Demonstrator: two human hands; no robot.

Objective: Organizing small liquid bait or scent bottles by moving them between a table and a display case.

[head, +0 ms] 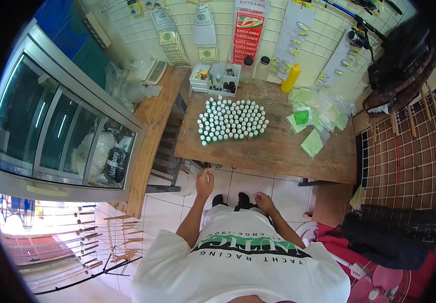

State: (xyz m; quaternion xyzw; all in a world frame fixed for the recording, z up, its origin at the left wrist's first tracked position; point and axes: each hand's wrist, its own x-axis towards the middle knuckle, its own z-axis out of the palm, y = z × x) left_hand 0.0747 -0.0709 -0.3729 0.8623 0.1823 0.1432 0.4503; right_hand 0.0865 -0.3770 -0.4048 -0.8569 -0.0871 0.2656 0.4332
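My left hand (pixel 205 182) hangs in front of the wooden table's (pixel 278 159) near edge, fingers loosely bent and apart, with nothing seen in it. My right hand (pixel 264 202) is lower, near my waist, with its fingers curled; whether anything is inside cannot be seen. Beyond my left hand, a tight cluster of small bottles (pixel 233 119) with white caps and green lower parts stands upright on the tabletop. To their right lies a loose pile of pale green packets (pixel 312 143) and clear plastic bags, with a brighter green packet (pixel 301 117) among them.
Behind the bottles are a white compartment organizer (pixel 199 86), two black-lidded jars (pixel 262 70) and a yellow squeeze bottle (pixel 290 78). A glass display case (pixel 63 125) and a digital scale (pixel 156 72) are leftward. A wire rack (pixel 411 151) stands right; a pink fan (pixel 382 282) is low right.
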